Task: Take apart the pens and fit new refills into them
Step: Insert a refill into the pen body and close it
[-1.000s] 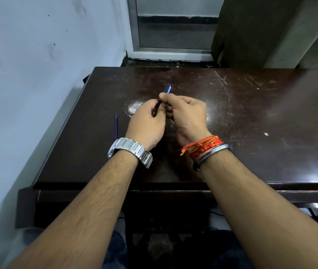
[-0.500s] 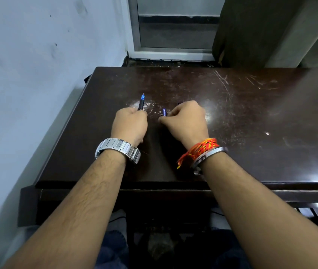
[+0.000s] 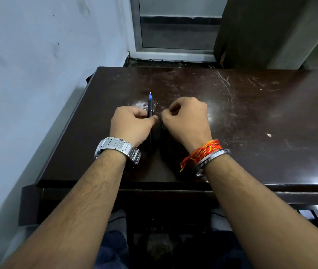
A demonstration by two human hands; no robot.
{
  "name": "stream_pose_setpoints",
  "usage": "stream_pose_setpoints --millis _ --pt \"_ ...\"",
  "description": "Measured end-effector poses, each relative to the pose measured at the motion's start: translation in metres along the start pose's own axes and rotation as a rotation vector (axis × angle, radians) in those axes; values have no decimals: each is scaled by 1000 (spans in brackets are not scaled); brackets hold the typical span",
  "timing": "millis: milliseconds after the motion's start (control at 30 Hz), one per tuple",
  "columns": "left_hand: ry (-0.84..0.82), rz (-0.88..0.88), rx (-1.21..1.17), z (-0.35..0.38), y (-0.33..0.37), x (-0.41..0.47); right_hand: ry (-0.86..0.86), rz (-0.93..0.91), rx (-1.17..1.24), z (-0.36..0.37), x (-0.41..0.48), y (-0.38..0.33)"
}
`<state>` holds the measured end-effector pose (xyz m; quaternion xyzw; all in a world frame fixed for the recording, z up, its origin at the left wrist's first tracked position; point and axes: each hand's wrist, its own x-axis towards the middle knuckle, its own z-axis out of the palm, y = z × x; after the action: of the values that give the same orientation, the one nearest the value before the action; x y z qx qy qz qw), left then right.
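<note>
Pen (image 3: pixel 150 107) stands gripped in our left hand (image 3: pixel 132 124), thumb and fingers closed round its dark barrel, blue tip pointing away over the table (image 3: pixel 251 113); our right hand (image 3: pixel 186 115) is curled into a fist just beside it, and we cannot tell what it holds. We judge a small loose part could slip and roll off the dark, glossy top unseen. We count one pen, two hands, one table

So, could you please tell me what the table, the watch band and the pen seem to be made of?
Table: likely dark varnished wood or laminate; glossy, with pale scratches. Watch band: brushed metal, silver links that glint. Pen: apparently plastic, dark barrel with a translucent blue tip section; held in the left hand.
</note>
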<state>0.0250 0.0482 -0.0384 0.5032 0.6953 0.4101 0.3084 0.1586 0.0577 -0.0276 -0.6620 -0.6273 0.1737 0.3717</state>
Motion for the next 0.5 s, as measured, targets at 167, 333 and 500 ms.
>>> stream_pose_setpoints --millis 167,333,500 --pt "-48 44 2 1 0 -4 -66 151 402 10 2 -1" --pt "-53 119 49 0 6 -9 -69 194 608 16 2 2" --pt "-93 123 45 -1 10 -9 -115 167 667 15 3 1"
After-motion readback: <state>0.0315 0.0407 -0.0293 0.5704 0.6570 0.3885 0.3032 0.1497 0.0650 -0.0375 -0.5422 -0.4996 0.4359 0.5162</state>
